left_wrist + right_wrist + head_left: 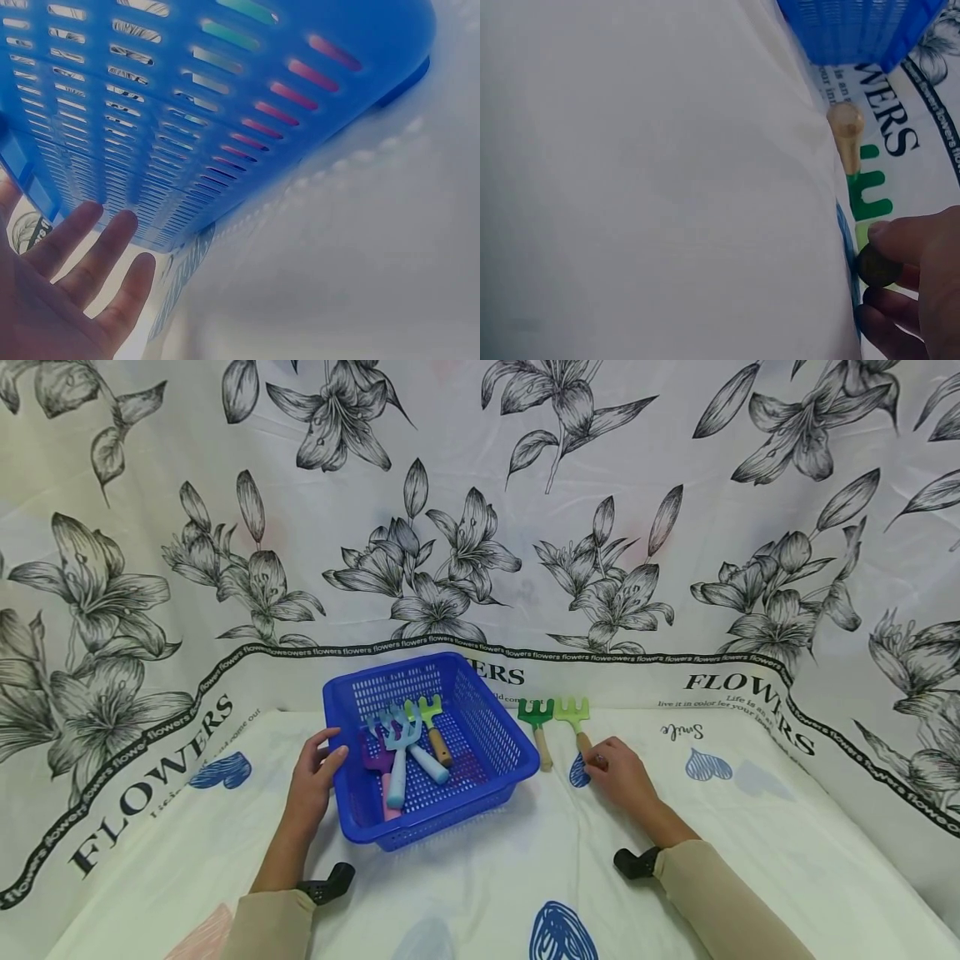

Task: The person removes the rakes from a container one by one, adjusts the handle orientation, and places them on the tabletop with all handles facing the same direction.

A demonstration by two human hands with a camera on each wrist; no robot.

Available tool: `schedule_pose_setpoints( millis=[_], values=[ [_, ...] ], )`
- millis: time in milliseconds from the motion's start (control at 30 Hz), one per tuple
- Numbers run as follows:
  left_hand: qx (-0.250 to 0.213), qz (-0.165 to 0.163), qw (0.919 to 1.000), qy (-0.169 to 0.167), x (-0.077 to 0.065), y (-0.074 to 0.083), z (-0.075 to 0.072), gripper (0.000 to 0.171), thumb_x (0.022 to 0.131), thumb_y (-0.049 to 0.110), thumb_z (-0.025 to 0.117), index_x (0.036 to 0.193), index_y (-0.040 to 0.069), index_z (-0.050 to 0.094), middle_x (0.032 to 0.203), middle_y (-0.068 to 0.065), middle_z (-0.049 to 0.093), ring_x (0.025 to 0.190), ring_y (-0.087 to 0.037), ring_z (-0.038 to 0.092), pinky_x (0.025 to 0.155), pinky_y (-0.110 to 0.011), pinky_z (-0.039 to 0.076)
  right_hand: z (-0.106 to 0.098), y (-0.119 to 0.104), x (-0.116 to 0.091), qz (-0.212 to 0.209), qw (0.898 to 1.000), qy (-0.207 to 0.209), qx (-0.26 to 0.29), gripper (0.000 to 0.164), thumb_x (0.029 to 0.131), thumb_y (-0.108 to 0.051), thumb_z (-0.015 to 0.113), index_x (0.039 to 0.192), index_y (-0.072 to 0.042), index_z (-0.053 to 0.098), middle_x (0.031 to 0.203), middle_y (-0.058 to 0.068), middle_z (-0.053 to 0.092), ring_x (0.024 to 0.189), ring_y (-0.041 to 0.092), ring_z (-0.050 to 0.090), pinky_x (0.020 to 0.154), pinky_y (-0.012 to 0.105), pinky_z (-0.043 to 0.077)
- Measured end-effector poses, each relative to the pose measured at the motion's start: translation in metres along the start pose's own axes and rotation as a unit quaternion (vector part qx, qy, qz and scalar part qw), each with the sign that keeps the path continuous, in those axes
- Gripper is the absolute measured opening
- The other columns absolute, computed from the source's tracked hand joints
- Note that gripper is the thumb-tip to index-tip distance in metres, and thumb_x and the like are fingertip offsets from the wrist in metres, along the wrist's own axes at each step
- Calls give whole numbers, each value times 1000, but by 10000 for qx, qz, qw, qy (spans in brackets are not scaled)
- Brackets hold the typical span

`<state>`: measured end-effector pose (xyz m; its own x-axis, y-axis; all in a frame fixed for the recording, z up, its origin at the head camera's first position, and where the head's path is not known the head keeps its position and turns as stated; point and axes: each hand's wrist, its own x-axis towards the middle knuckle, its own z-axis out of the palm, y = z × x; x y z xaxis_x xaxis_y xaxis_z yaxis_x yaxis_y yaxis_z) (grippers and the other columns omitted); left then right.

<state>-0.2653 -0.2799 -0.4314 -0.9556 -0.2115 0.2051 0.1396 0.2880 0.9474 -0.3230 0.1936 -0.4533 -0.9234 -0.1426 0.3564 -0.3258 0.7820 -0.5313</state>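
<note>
At the left wall of a blue plastic basket [442, 810], my left hand [311, 772] has its thumb over the rim and its fingers outside. Three of those fingers [112, 240] stretch straight along the slotted wall in the left wrist view. My right hand [618, 772] pinches the wooden handle of a light green garden fork [572, 710], lying on the cloth with its tines pointing away. The round handle end [880, 267] shows between thumb and fingers in the right wrist view. A dark green garden fork [536, 714] lies just left of it.
Inside the basket are light blue forks [403, 735], a purple fork [375, 757] with a pink handle and a yellow-green fork [429, 710]. White cloth with heart prints [708, 764] covers the table. A flower-printed curtain [442, 568] hangs behind.
</note>
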Motion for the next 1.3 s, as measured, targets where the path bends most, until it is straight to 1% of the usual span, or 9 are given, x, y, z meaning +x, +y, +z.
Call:
schedule_pose_setpoints(
  millis=[100,333,467,667,767,1000,1133,1300],
  values=[
    [30,-6,10000,10,0,0,0,57,100,41,49,150,20,31,147,-22,36,129,-44,42,101,-60,37,0,0,0,8,10000,-21,-14,10,85,-8,74,94,-9,71,95,3,56,81,19,53,72,35,48],
    [2,-1,10000,16,0,1,0,56,101,40,49,149,19,31,145,-23,38,128,-44,43,101,-60,37,2,2,0,-115,9999,-2,-28,11,83,-7,76,93,-9,71,93,2,56,79,18,54,71,35,49],
    [-10,7,10000,14,0,1,0,56,101,40,49,149,19,31,145,-23,38,128,-44,43,101,-60,37,0,0,0,-89,9999,9,-48,11,83,-7,76,92,-9,71,94,2,56,79,18,54,71,35,48],
    [-25,23,10000,-3,0,1,0,56,101,40,49,149,18,31,144,-24,38,127,-44,44,101,-60,38,-5,-7,1,-18,9997,186,-176,11,83,-10,75,93,-10,72,99,6,59,85,22,56,74,38,50],
    [-15,28,10000,-11,0,1,0,56,101,40,49,150,18,30,145,-23,38,127,-44,44,101,-59,38,-8,-14,3,-29,9995,293,-141,10,85,-12,73,95,-10,72,102,7,59,90,24,58,76,40,51],
    [-7,-20,10000,3,-1,0,0,57,101,40,49,150,19,30,145,-22,38,127,-43,44,101,-58,38,-12,-35,11,-65,9996,254,134,17,86,-15,75,101,-9,71,110,8,57,97,28,61,78,40,55],
    [8,-27,10000,16,-1,0,0,57,100,41,49,150,19,30,146,-22,38,128,-43,43,101,-58,38,-15,-48,15,-220,9987,322,326,18,85,-15,75,101,-9,70,111,7,57,96,25,60,80,39,54],
    [-7,-21,10000,6,1,1,0,56,101,40,49,149,19,31,145,-23,37,128,-44,43,101,-59,38,-17,-65,20,-485,9971,402,423,19,86,-15,76,102,-7,70,111,7,58,96,23,59,80,39,54]
  ],
)
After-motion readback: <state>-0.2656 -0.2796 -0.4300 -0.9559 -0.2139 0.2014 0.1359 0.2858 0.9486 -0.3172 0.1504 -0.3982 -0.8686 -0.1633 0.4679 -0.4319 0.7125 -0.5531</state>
